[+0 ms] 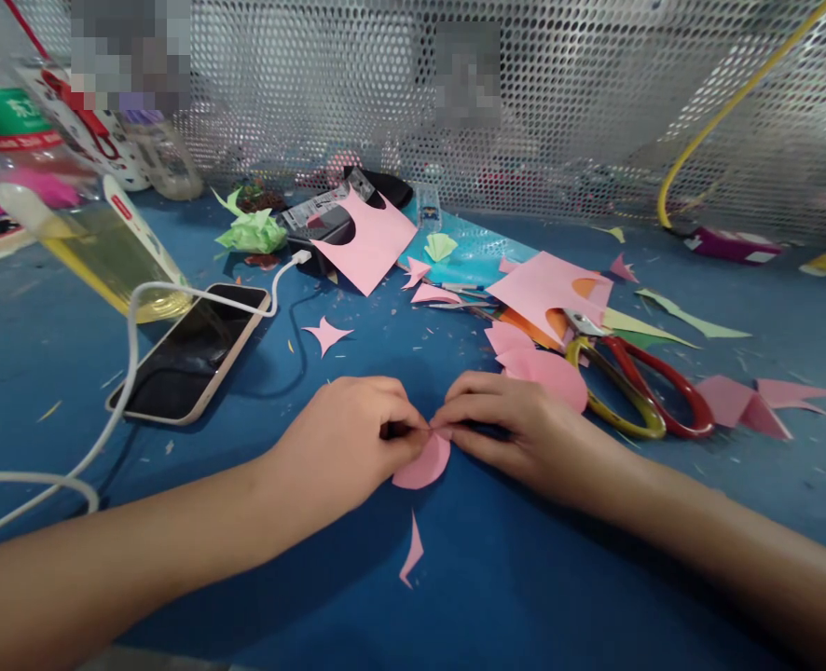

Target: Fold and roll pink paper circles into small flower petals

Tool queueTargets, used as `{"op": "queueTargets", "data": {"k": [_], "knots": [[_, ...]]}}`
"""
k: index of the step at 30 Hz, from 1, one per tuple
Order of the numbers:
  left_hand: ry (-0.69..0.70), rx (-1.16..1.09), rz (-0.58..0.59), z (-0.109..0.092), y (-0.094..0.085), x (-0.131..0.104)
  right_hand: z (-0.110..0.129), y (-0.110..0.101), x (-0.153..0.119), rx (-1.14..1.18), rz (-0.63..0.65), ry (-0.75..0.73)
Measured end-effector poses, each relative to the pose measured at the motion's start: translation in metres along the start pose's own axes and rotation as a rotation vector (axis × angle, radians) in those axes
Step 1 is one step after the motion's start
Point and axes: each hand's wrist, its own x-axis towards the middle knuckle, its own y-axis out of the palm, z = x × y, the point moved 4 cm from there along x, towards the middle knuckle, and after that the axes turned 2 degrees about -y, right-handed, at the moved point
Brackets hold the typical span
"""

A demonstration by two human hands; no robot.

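Between my two hands is a small rounded piece of pink paper (423, 466), its upper part hidden by fingers. My left hand (357, 433) pinches it from the left with thumb and forefinger. From the right, my right hand (507, 424) grips its upper edge, fingertips meeting those of the left. A thin pink paper scrap (413, 550) lies just below on the blue table (329, 596). Beyond my right hand rest pink paper circles (549, 373) and scissors (626, 382) with one yellow and one red handle.
To the left lie a phone (193, 359) and a white cable (131, 363), beside a bottle of yellowish liquid (116, 252). Cut pink sheets (375, 238), crumpled green paper (252, 233) and a purple box (731, 245) sit farther back, before a perforated metal panel (329, 75).
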Motion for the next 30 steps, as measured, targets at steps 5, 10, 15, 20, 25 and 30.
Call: {"op": "queueTargets", "data": {"k": [5, 10, 15, 20, 25, 30], "knots": [[0.052, 0.120, 0.041, -0.001, -0.001, 0.001, 0.002, -0.001, -0.003, -0.172, 0.046, -0.144], [0.206, 0.301, 0.119, -0.004, -0.006, 0.001, 0.006, -0.004, -0.006, -0.323, 0.090, -0.255], [0.281, 0.455, 0.167, -0.007, -0.012, -0.001, 0.009, -0.007, -0.008, -0.374, 0.099, -0.314], [0.236, 0.454, 0.173, -0.004, -0.016, -0.003, 0.011, -0.006, -0.010, -0.368, 0.094, -0.284], [0.135, 0.379, 0.093, -0.001, -0.015, -0.003, 0.012, -0.004, -0.012, -0.362, 0.083, -0.226], [0.111, 0.254, 0.071, -0.001, -0.009, 0.005, 0.007, -0.002, -0.012, -0.335, 0.001, -0.234]]}}
